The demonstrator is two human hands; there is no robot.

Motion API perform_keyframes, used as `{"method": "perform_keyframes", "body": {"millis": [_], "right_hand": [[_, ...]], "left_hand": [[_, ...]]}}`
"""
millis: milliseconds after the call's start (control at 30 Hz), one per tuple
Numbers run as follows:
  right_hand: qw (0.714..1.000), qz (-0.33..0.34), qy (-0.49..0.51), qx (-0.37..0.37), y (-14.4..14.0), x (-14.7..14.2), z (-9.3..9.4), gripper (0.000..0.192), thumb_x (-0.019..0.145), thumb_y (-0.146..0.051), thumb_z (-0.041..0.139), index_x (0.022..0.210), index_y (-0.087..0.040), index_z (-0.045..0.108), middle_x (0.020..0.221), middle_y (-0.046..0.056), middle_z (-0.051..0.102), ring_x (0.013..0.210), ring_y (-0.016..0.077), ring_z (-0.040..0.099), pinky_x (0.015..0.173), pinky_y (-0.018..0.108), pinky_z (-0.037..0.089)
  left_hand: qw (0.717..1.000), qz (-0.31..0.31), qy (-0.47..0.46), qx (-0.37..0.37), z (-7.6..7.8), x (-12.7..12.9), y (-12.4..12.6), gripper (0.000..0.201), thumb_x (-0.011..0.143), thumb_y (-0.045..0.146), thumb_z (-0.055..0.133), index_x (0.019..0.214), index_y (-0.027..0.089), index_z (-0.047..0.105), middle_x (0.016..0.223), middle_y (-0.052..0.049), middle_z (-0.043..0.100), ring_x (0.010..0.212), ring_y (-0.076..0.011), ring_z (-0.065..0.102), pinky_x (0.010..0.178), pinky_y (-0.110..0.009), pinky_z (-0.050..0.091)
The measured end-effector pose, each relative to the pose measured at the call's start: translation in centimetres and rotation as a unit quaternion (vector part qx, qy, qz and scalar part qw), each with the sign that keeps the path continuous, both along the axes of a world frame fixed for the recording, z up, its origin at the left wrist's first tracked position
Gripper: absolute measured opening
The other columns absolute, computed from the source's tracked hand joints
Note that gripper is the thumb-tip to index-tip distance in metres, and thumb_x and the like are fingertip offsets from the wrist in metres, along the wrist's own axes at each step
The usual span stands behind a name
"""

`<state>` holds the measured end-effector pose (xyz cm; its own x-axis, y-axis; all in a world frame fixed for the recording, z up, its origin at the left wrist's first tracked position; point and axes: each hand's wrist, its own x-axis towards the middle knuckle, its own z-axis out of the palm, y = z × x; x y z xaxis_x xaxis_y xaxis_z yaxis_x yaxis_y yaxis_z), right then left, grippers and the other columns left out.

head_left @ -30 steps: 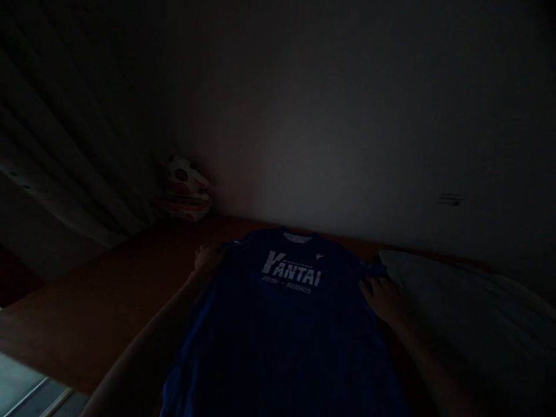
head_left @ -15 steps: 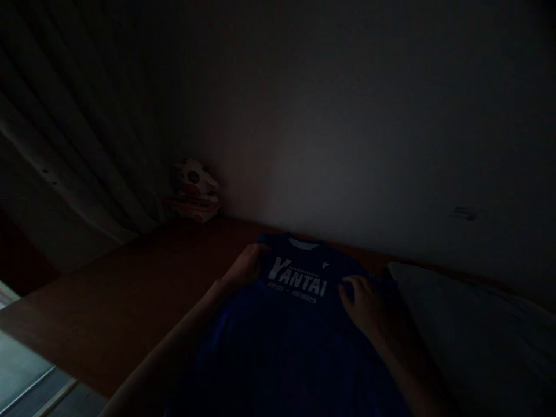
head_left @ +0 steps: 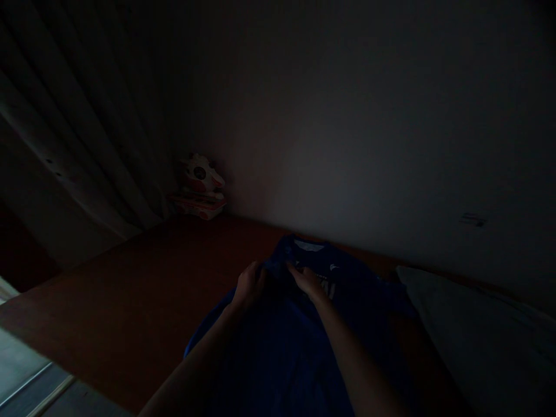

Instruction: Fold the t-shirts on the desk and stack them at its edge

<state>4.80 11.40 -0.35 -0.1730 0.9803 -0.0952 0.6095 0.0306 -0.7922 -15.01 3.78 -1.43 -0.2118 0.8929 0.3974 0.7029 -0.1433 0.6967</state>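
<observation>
A blue T-shirt (head_left: 278,353) with white lettering and a pale inner collar is spread on a brown wooden surface (head_left: 143,295). Its left side is lifted and turned inward, covering much of the print. My left hand (head_left: 251,285) is closed on the fabric at that left side. Close by, my right hand (head_left: 306,280) pinches the shirt near the shoulder, below the collar. The room is dim, so the fingertips are hard to make out. The shirt's right sleeve lies flat near a pillow.
A grey-looking pillow (head_left: 473,330) lies at the right. In the back left corner stands a white and red toy (head_left: 202,185). Behind runs a plain wall (head_left: 347,145), with a curtain (head_left: 82,127) at the left.
My right hand has moved left across the shirt, from its right side to beside my left hand. The shirt's left side has been gathered inward, hiding most of the lettering.
</observation>
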Motion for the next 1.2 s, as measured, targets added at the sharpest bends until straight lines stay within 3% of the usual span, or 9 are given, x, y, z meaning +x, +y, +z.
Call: {"method": "perform_keyframes", "body": {"millis": [133,267,367,500,567,633,833,1033,1200], "right_hand": [[0.989,-0.01,0.105,-0.108,0.6,-1.5,0.8,0.036,0.085,-0.05,0.069,0.063,-0.021,0.062,0.054,0.001,0.062,0.065,0.022,0.067,0.065,0.032,0.051],[0.958,-0.005,0.232,-0.17,1.6,-3.1,1.9,0.02,0.092,-0.036,0.059,0.081,-0.021,0.064,0.068,0.001,0.07,0.067,0.017,0.069,0.066,0.029,0.056],[0.941,-0.013,0.285,-0.181,2.5,-3.4,2.6,0.016,0.093,-0.032,0.059,0.081,-0.021,0.061,0.07,0.001,0.07,0.067,0.0159,0.069,0.067,0.028,0.058],[0.937,-0.023,0.309,-0.162,3.7,-2.1,3.1,0.011,0.081,-0.021,0.073,0.086,-0.022,0.063,0.071,-0.001,0.07,0.068,0.0148,0.069,0.068,0.026,0.057],[0.942,-0.023,0.301,-0.148,4.1,-1.1,3.3,0.024,0.072,-0.013,0.077,0.092,-0.022,0.065,0.069,-0.003,0.07,0.067,0.0148,0.069,0.067,0.026,0.057],[0.95,-0.015,0.279,-0.137,4.4,-0.4,3.5,0.032,0.067,-0.01,0.078,0.095,-0.021,0.068,0.068,-0.003,0.069,0.064,0.0155,0.068,0.065,0.028,0.056],[0.979,0.023,0.195,-0.057,4.7,-0.1,2.8,0.036,0.068,-0.014,0.075,0.102,-0.022,0.073,0.087,-0.002,0.075,0.083,0.0167,0.071,0.081,0.029,0.055],[0.998,-0.003,0.059,0.024,3.1,1.9,0.6,0.044,0.059,-0.006,0.076,0.1,-0.021,0.073,0.102,0.004,0.076,0.101,0.0249,0.071,0.092,0.035,0.052],[0.993,-0.029,0.019,0.114,1.0,3.8,-1.3,0.044,0.073,-0.013,0.07,0.116,-0.024,0.065,0.116,0.006,0.072,0.112,0.0231,0.067,0.1,0.038,0.05]], "left_hand": [[0.999,0.022,-0.022,0.013,-0.1,-0.1,0.2,0.034,0.101,0.037,0.034,0.086,0.021,0.06,0.083,-0.004,0.065,0.076,-0.0188,0.063,0.074,-0.031,0.052],[0.997,0.03,-0.004,0.076,0.1,-0.3,0.0,0.031,0.1,0.034,0.038,0.105,0.021,0.065,0.111,-0.01,0.068,0.105,-0.0244,0.062,0.095,-0.041,0.05],[0.99,0.023,0.048,0.131,0.0,-0.3,-0.2,0.031,0.101,0.033,0.041,0.119,0.022,0.064,0.125,-0.012,0.065,0.116,-0.0267,0.057,0.103,-0.045,0.046],[0.99,-0.037,0.127,0.056,-0.4,-0.2,-0.2,0.053,0.089,0.035,0.064,0.139,0.02,0.051,0.138,-0.013,0.06,0.125,-0.0318,0.054,0.106,-0.049,0.044],[0.984,-0.054,0.165,-0.024,-0.3,-0.4,0.0,0.062,0.083,0.021,0.064,0.144,0.021,0.048,0.137,-0.012,0.062,0.124,-0.0322,0.056,0.105,-0.049,0.044],[0.978,-0.046,0.195,-0.066,-0.1,-0.8,0.2,0.057,0.081,0.008,0.056,0.136,0.024,0.056,0.128,-0.009,0.067,0.118,-0.0292,0.06,0.103,-0.045,0.046],[0.971,0.051,0.234,0.01,0.3,-2.8,0.3,0.045,0.077,0.002,0.047,0.11,0.021,0.07,0.116,-0.012,0.067,0.108,-0.0296,0.06,0.099,-0.045,0.048],[0.973,-0.081,0.186,0.11,0.6,-1.2,0.4,0.035,0.089,0.033,0.05,0.119,0.019,0.061,0.124,-0.013,0.065,0.117,-0.0307,0.058,0.104,-0.05,0.047],[0.953,-0.148,0.253,0.072,0.6,2.4,6.0,0.047,0.103,0.029,0.026,0.143,0.015,0.046,0.143,-0.017,0.058,0.133,-0.0247,0.056,0.109,-0.044,0.047]]}}
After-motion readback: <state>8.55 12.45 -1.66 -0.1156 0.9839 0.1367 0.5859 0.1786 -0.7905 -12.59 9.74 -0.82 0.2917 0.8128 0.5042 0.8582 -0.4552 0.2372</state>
